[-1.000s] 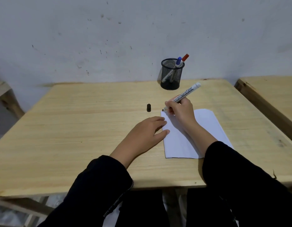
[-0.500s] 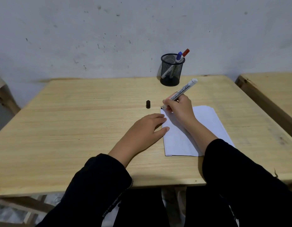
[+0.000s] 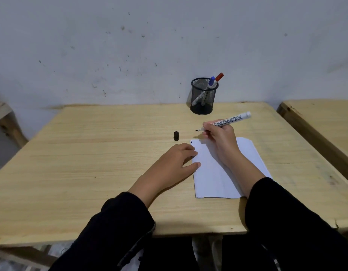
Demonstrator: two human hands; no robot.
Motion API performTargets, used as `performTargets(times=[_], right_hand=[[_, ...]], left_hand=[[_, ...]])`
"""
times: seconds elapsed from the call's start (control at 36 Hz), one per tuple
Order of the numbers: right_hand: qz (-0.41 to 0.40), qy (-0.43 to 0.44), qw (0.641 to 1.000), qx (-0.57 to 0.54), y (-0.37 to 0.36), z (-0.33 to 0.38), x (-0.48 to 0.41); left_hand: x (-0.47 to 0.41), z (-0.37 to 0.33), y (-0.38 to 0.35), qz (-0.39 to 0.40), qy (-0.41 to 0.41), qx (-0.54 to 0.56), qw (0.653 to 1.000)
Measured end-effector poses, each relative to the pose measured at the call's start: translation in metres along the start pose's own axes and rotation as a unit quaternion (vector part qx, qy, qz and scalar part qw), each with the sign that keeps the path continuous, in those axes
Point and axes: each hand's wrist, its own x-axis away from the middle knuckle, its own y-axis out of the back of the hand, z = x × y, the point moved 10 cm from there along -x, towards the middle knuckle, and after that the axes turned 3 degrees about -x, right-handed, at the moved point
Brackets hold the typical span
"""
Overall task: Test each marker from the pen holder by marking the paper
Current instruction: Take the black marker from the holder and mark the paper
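Head cam: our right hand (image 3: pixel 220 137) grips uncapped marker (image 3: pixel 227 121), left hand (image 3: pixel 175 163) flat, open on paper (image 3: pixel 218 173) edge; cap (image 3: pixel 176 135) may roll off, nib dries.

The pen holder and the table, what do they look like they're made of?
The pen holder looks like black wire mesh, probably metal with a matte coating: the marker barrels inside show through its wall, and it has a solid rim and base. The table looks like pale, unpainted wood with a dull finish: long grain lines run across the top. Whether it is solid boards or veneer cannot be told.
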Motion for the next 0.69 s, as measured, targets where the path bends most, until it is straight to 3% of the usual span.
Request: performTargets(times=[0.14,0.28,0.39,0.47,0.53,0.58,0.64,0.69], right_hand=[[0.012,0.024,0.999,-0.03,0.003,0.025,0.001],[0.019,0.042,0.998,-0.034,0.009,0.044,0.0],[0.028,0.042,0.998,-0.042,0.01,0.052,0.004],[0.031,0.045,0.997,-0.049,0.012,0.056,0.008],[0.032,0.046,0.997,-0.053,0.013,0.057,0.011],[0.031,0.046,0.997,-0.059,0.014,0.057,0.012],[0.03,0.043,0.997,-0.065,0.013,0.055,0.014],[0.032,0.041,0.996,-0.07,0.011,0.053,0.016]], left_hand=[[-0.01,0.0,0.015,-0.028,0.008,0.07,0.997],[-0.025,0.01,0.053,-0.15,0.043,-0.025,0.987],[-0.039,0.035,0.044,-0.09,0.111,-0.073,0.987],[-0.043,0.039,0.042,-0.091,0.12,-0.056,0.987],[-0.041,0.04,0.045,-0.115,0.133,0.003,0.984],[-0.036,0.04,0.05,-0.167,0.157,0.161,0.96],[-0.029,0.039,0.045,-0.19,0.189,0.359,0.894],[-0.03,0.031,0.033,-0.154,0.201,0.513,0.82]])
